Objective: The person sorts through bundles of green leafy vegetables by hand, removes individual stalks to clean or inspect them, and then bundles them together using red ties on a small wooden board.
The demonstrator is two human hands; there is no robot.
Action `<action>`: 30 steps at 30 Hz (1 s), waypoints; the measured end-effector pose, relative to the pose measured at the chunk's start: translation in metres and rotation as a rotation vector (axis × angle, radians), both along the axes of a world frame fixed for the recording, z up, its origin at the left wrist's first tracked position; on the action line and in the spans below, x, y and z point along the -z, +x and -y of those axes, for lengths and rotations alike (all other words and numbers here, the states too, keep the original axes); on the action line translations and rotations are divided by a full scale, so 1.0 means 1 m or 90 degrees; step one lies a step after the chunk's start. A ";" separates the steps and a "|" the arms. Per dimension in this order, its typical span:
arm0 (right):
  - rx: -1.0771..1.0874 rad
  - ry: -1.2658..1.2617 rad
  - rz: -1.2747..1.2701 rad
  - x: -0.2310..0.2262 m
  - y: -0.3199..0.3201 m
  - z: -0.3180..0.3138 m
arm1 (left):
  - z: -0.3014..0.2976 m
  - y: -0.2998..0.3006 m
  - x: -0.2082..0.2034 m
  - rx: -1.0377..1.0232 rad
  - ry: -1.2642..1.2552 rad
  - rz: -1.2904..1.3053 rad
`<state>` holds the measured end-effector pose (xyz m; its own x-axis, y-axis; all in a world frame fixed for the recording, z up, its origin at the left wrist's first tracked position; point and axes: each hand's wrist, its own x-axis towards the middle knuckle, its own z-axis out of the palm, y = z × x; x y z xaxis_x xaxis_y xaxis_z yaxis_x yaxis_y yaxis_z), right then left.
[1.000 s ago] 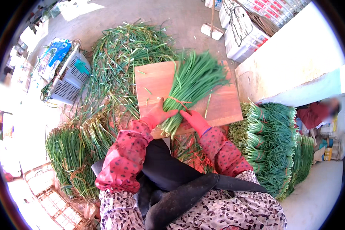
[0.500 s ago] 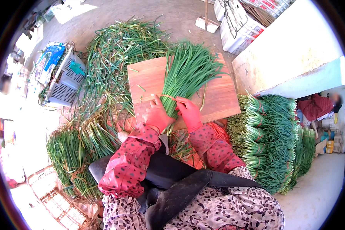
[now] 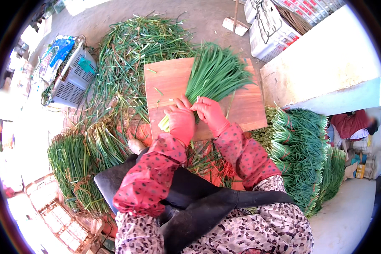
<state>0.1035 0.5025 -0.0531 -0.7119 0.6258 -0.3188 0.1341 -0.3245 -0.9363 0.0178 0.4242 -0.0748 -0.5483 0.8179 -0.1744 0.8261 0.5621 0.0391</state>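
Note:
A thick bunch of green garlic chives (image 3: 218, 74) lies slanted across a wooden board (image 3: 167, 78), its leaves fanned toward the far right. My left hand (image 3: 182, 120), in a pinkish-red glove, is closed over its stem end; pale stem tips (image 3: 164, 123) poke out beside it. My right hand (image 3: 212, 114), gloved alike, pinches with its fingertips against the bunch, right beside the left fingers. What that pinch holds is hidden, and the red tie around the stems no longer shows between my hands.
Loose chive leaves (image 3: 139, 46) are heaped beyond the board. Tied bunches (image 3: 298, 156) are stacked at right, more chives (image 3: 78, 167) at left. A grey crate (image 3: 74, 82) stands far left, white crates (image 3: 269, 36) far right by a white wall (image 3: 321, 63). Red strings (image 3: 224, 167) hang near my lap.
My hands have come together over the stems and now cover the red tie. The stem ends have swung left, and my right forearm has shifted right. The view has shifted slightly.

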 end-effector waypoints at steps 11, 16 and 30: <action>0.076 -0.019 0.042 0.009 -0.035 -0.028 | -0.004 -0.007 -0.010 0.055 0.108 -0.150; -0.003 -0.049 0.042 0.015 -0.035 -0.050 | 0.013 0.034 -0.032 -0.010 0.217 -0.028; -0.064 -0.024 0.091 0.014 -0.027 -0.043 | 0.028 -0.048 -0.069 -0.155 0.530 0.303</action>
<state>0.0762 0.5452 -0.0672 -0.7160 0.5396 -0.4429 0.2985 -0.3369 -0.8930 -0.0306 0.3959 -0.0056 -0.7391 0.6545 0.1591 0.4875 0.3568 0.7969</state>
